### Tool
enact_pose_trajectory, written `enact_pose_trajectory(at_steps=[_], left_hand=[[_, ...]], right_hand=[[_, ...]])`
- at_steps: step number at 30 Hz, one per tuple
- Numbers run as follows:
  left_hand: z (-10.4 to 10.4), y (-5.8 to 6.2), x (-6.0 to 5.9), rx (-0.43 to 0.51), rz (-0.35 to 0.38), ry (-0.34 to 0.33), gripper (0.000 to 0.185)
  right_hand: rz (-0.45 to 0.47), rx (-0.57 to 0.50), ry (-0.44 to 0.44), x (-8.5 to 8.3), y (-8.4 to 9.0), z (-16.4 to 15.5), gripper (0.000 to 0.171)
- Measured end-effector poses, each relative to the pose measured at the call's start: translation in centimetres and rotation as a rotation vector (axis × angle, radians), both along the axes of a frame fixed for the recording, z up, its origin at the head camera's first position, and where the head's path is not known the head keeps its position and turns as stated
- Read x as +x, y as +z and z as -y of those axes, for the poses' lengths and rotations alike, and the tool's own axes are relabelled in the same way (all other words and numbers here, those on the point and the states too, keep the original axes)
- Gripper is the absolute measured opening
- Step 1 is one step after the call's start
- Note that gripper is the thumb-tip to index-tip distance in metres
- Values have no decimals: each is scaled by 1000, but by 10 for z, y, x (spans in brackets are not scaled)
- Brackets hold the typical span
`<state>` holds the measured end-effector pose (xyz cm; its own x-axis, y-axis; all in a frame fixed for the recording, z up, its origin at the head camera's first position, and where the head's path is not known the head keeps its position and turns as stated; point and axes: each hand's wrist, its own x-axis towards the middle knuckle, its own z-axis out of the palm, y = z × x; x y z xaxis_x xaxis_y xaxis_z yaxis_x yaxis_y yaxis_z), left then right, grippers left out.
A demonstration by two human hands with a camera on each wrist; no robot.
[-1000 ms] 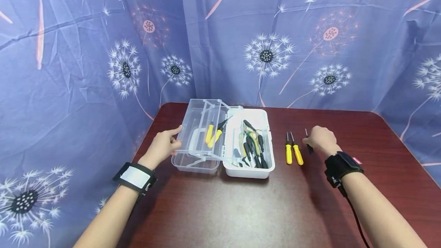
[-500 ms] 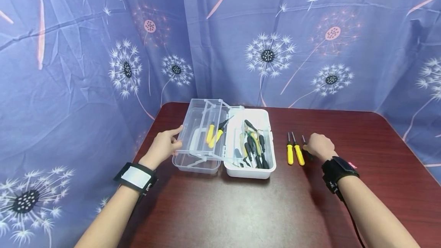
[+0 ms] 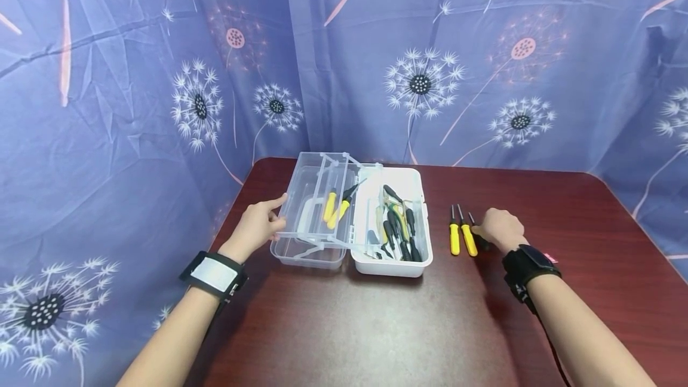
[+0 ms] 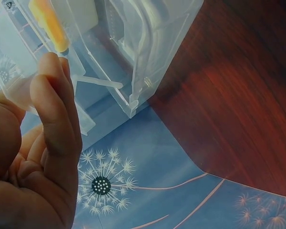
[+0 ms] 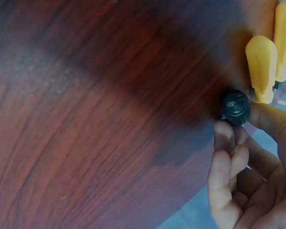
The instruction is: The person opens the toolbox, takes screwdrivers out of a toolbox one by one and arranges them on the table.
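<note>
The black screwdriver (image 3: 475, 233), pinched by right hand (image 3: 500, 229) fingers (image 5: 224, 143), has been lowered beside the yellow screwdrivers (image 3: 461, 237); left hand (image 3: 255, 227) fingers stay spread against the box (image 3: 306, 214)

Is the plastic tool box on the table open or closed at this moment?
Open. The tool box has its clear lid and tray swung out to the left, and screwdrivers lie exposed inside. The left hand rests against the clear part.

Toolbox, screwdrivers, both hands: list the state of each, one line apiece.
Toolbox: open, white base holding a heap of tools.
Clear lift-out tray: swung out to the left, two yellow-handled tools inside.
Two yellow-handled screwdrivers: lying side by side on the table, untouched.
Black-handled screwdriver: pinched at its handle, beside the yellow pair.
Left hand: fingers straight, touching the tray's edge.
Right hand: curled round the black handle.
</note>
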<state>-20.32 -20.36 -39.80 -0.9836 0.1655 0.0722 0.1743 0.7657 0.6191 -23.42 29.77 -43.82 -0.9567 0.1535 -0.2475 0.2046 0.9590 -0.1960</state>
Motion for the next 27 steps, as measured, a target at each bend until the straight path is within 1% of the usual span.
enact_pose_trajectory(at_steps=[6, 9, 13, 17, 21, 24, 27], left_hand=[[-1, 1, 0, -9, -10, 1, 60], [-1, 1, -1, -8, -6, 7, 60], [-1, 1, 1, -6, 2, 5, 61], [-1, 2, 2, -7, -1, -3, 61], [0, 2, 2, -9, -4, -3, 61], [0, 3, 2, -12, -5, -3, 60], [0, 2, 2, -12, -3, -3, 60]], right_hand=[[6, -28, -27, 1, -1, -5, 43], [0, -32, -28, 2, 1, -6, 46], [-18, -17, -32, 2, 9, -5, 51], [-68, -12, -21, 1, 20, -3, 51], [-130, -15, 15, 1, 29, 0, 51], [-147, -13, 33, 1, 33, 3, 51], [-142, -15, 37, 2, 35, 5, 50]])
